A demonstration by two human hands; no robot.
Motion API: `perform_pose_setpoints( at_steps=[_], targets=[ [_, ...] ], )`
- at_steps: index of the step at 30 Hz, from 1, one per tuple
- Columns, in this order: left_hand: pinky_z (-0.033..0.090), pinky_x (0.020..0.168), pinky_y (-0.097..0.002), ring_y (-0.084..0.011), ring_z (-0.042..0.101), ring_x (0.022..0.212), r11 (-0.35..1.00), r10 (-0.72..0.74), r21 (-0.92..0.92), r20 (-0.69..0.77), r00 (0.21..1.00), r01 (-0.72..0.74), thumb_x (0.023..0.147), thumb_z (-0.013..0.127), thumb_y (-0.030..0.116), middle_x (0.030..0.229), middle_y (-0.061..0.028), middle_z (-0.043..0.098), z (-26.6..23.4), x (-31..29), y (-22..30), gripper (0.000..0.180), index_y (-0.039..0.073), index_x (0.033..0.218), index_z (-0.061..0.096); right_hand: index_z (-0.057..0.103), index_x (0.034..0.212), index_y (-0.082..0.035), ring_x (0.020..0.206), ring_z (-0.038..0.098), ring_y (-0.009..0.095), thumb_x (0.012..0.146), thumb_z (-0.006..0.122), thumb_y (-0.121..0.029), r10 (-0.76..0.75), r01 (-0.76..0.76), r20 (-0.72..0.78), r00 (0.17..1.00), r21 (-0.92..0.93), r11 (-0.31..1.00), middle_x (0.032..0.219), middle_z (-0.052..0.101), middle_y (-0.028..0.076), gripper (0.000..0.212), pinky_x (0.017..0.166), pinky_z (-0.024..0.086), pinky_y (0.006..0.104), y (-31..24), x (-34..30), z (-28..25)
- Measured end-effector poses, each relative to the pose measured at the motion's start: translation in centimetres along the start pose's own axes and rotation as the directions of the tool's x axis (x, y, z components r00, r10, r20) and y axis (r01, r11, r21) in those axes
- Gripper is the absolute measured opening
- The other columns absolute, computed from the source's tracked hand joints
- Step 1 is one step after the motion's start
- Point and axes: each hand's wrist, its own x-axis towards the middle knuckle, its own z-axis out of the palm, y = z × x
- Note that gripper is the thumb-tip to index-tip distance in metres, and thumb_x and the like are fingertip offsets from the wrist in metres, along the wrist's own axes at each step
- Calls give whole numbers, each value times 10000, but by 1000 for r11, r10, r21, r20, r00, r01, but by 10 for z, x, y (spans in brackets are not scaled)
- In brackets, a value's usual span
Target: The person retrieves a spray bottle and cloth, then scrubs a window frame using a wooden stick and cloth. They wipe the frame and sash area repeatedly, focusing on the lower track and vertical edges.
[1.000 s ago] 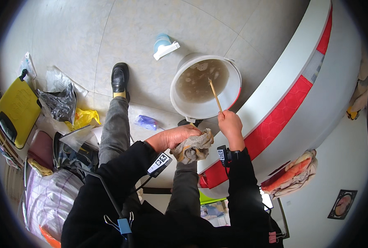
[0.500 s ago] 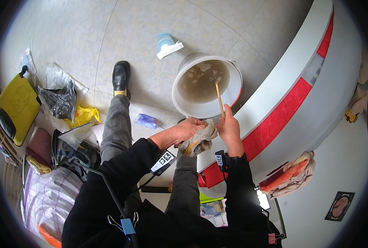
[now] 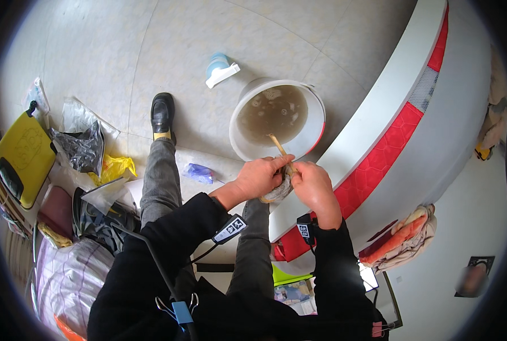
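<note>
A thin wooden stick points up and away from between my hands, its far tip over the near side of a white bucket. Murky brownish water with foam patches lies in the bucket. My left hand is closed around a damp grey rag, its fingers meeting the stick. My right hand pinches the stick's near part, touching the rag and close against the left fingers. How far the rag wraps around the stick is hidden by both hands.
A spray bottle with a white trigger lies beyond the bucket. At right curves a white counter edge with a red band. A crumpled blue wrapper is on the floor; bags and a yellow-backed chair stand left.
My right hand has drawn the stick back from over the water toward me. Both hands have come together, with the rag now against the stick.
</note>
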Motion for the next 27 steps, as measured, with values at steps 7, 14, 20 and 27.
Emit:
perform_pose_setpoints(
  at_steps=[7,14,20,27],
  targets=[
    [523,705,-405,-322,638,829,1000,16,13,-123,992,-15,867,598,227,923,-103,656,4,6,-1,262,168,1117,649,620,861,18,686,631,291,940,478,-295,91,-130,124,988,355,926,784,659,133,353,588,502,384,-16,2,-37],
    [472,836,-265,-118,604,912,913,-103,-404,-117,988,48,942,549,135,979,-99,676,7,13,-12,241,29,1146,620,614,892,5,647,607,154,985,435,-339,143,-8,-64,988,890,456,759,650,98,399,551,518,283,42,26,-38],
    [462,828,-254,-79,557,900,788,-195,-609,-101,976,94,947,550,135,954,-51,661,1,12,-20,241,23,1148,620,618,1038,-65,907,630,264,898,509,-166,-120,274,-285,951,598,753,1037,641,98,204,746,526,388,80,134,85],
    [470,844,-246,-84,563,932,530,-231,-844,-50,972,82,966,502,86,1010,-15,631,-1,16,-24,231,5,1155,608,598,1182,-117,1017,607,273,827,498,-14,-46,183,-275,960,496,849,1154,622,104,383,889,478,355,76,100,115]
  ],
)
